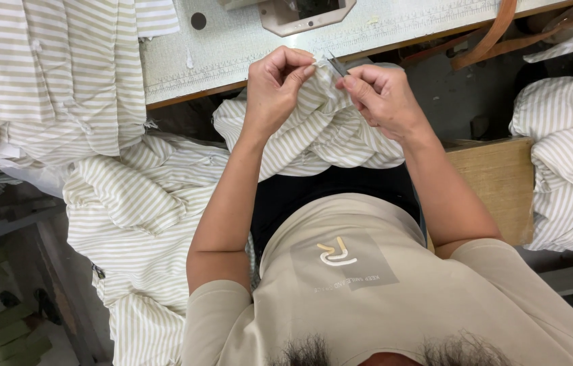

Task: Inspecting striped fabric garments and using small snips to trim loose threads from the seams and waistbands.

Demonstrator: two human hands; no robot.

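My left hand [277, 85] pinches a fold of beige-and-white striped fabric [320, 139] that is bunched over my lap, just below the table edge. Close beside it, my right hand [382, 96] holds small metal thread snips [337, 64], their blades pointing up and left toward the pinched fold. The fingertips of both hands nearly meet over the cloth. The rest of the garment drapes down to the left of my legs.
A pale sewing table [246, 47] with a machine base [303, 13] lies ahead. Striped garments are piled at the left [49, 74], at the lower left [137, 224] and on the right [571, 156]. A wooden box [500, 183] stands at my right.
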